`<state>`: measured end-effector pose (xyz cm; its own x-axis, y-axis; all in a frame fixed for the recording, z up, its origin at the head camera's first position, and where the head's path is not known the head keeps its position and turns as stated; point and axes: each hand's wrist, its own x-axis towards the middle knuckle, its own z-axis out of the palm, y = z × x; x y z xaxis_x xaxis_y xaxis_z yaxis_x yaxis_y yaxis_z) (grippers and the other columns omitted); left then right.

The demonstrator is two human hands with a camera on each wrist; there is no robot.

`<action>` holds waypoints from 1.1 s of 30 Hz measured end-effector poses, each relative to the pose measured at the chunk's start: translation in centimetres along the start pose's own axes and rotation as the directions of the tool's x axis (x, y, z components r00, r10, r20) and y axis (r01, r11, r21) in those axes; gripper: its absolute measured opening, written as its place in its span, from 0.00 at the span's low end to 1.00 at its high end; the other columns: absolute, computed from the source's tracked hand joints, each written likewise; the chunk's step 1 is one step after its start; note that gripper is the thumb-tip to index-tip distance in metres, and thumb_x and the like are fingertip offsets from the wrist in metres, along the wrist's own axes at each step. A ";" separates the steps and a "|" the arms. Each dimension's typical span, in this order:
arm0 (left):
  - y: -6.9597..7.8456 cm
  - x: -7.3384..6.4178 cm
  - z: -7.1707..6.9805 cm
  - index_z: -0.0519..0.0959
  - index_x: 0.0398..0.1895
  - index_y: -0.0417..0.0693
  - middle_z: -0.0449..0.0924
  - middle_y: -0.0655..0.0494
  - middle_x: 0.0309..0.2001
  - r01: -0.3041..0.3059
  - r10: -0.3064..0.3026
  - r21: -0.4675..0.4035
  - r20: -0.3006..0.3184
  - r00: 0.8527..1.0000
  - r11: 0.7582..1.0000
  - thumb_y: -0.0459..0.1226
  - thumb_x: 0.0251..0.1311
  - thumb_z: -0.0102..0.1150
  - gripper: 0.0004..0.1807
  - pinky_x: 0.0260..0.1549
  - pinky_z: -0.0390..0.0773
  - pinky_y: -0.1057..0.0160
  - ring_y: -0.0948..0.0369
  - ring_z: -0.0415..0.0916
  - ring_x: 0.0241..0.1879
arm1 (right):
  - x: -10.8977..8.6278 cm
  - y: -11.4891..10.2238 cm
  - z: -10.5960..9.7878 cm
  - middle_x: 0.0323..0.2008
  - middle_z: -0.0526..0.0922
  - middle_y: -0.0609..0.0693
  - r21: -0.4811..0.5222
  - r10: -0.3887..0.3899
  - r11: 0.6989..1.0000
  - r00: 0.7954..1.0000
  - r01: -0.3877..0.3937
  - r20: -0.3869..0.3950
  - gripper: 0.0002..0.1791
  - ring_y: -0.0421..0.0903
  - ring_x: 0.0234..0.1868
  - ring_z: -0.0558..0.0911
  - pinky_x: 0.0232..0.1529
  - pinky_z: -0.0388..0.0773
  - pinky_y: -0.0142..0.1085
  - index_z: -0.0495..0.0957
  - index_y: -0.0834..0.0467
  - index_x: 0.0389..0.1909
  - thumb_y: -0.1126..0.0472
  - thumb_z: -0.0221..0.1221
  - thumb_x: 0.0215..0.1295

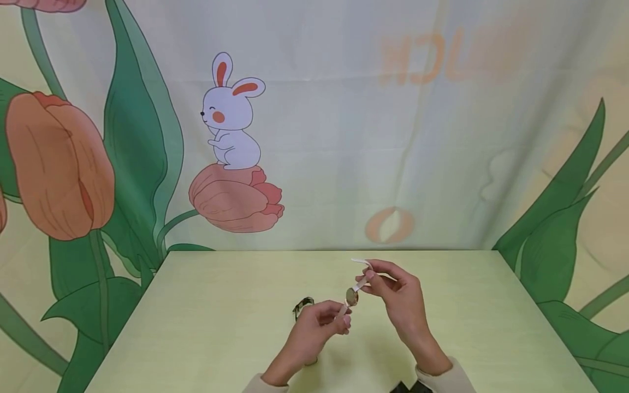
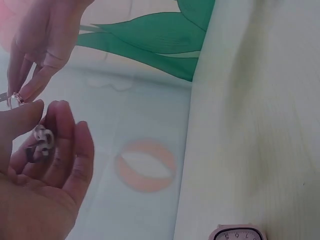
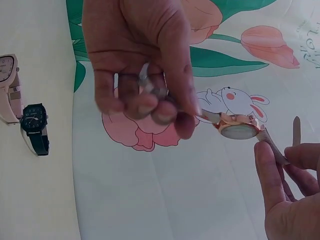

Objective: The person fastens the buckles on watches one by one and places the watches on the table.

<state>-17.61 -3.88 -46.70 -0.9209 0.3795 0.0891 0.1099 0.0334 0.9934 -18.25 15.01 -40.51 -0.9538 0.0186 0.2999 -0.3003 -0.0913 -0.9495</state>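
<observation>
Between both hands, above the pale table, hangs a wristwatch [image 1: 352, 297] with a round rose-gold case and a pale strap; its case [image 3: 239, 126] is seen at an angle in the right wrist view. My left hand [image 1: 314, 330] pinches one half of the strap, and the metal buckle [image 2: 44, 137] shows among its fingers. The other half is pinched by my right hand [image 1: 400, 300], with the strap's free tip [image 3: 297, 131] sticking out past the fingers. Behind my left hand, a black watch [image 1: 303, 304] on the table is partly covered.
On the pale table [image 1: 206, 316], a pink square watch [image 3: 9, 90] lies beside the black one. A printed cloth [image 1: 314, 125] with tulips and a rabbit hangs at the table's back edge. Something black [image 1: 413, 387] shows at the bottom of the head view, by the right sleeve.
</observation>
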 end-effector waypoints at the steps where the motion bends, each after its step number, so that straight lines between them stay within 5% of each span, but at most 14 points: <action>1: 0.0 0.0 -0.1 0.79 0.50 0.39 0.85 0.40 0.39 0.000 0.000 -0.013 -0.013 1.000 1.000 0.37 0.64 0.62 0.14 0.40 0.84 0.65 0.65 0.83 0.33 | 0.0 0.0 -0.1 0.37 0.85 0.48 -0.001 -0.002 1.000 1.000 0.002 -0.004 0.16 0.44 0.39 0.88 0.44 0.85 0.40 0.79 0.68 0.50 0.65 0.63 0.65; 13: 1.0 -0.2 -1.5 0.79 0.44 0.38 0.81 0.51 0.38 -0.031 0.022 -0.062 -0.146 0.989 0.998 0.33 0.59 0.67 0.12 0.38 0.83 0.67 0.64 0.83 0.32 | 0.0 0.3 -0.7 0.38 0.84 0.49 0.021 0.015 1.000 0.999 -0.014 -0.035 0.17 0.45 0.39 0.89 0.44 0.85 0.41 0.79 0.70 0.50 0.65 0.64 0.63; 20: 1.4 -0.4 -1.6 0.79 0.45 0.32 0.81 0.47 0.44 -0.164 0.136 -0.135 -0.197 0.971 0.977 0.35 0.62 0.64 0.14 0.43 0.84 0.63 0.61 0.82 0.41 | -0.2 0.3 -0.5 0.37 0.85 0.50 0.049 0.016 0.999 1.000 -0.015 -0.024 0.17 0.46 0.39 0.89 0.43 0.85 0.42 0.78 0.71 0.50 0.66 0.64 0.64; 23: 1.5 -0.3 -1.6 0.80 0.48 0.36 0.83 0.44 0.46 -0.198 0.168 -0.118 -0.230 0.959 0.973 0.35 0.63 0.64 0.14 0.41 0.84 0.65 0.61 0.82 0.43 | -0.3 0.3 -0.3 0.37 0.84 0.50 0.061 0.019 0.998 1.000 -0.018 -0.014 0.17 0.46 0.39 0.88 0.43 0.85 0.42 0.78 0.72 0.50 0.66 0.64 0.64; 26: 1.8 -0.4 -1.5 0.80 0.49 0.44 0.85 0.46 0.43 -0.188 0.162 -0.081 -0.261 0.952 0.979 0.38 0.63 0.64 0.14 0.31 0.79 0.71 0.65 0.79 0.35 | -0.4 0.4 -0.2 0.36 0.85 0.50 0.074 0.025 0.997 1.000 -0.025 -0.005 0.17 0.46 0.40 0.88 0.43 0.85 0.42 0.78 0.72 0.50 0.67 0.64 0.63; 29: 2.0 -0.6 -1.6 0.79 0.50 0.43 0.86 0.52 0.41 -0.177 0.141 -0.123 -0.254 0.957 0.976 0.38 0.63 0.64 0.14 0.21 0.71 0.73 0.68 0.74 0.27 | -0.5 0.5 -0.1 0.36 0.85 0.51 0.086 0.029 0.996 1.000 -0.029 0.003 0.17 0.46 0.39 0.88 0.43 0.85 0.42 0.77 0.72 0.50 0.67 0.64 0.63; 33: 2.2 -0.7 -1.7 0.76 0.49 0.37 0.84 0.56 0.41 -0.176 0.124 -0.266 -0.199 0.972 0.948 0.35 0.63 0.63 0.14 0.25 0.80 0.69 0.66 0.79 0.29 | -0.6 0.7 0.0 0.36 0.85 0.51 0.087 0.030 0.996 0.999 -0.032 0.015 0.17 0.46 0.39 0.88 0.43 0.85 0.42 0.77 0.72 0.50 0.67 0.64 0.63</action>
<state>-17.32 -5.61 -44.44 -0.9559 0.1892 0.2246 0.1666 -0.2805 0.9453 -17.88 14.93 -41.39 -0.9622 0.0008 0.2722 -0.2680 -0.1781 -0.9468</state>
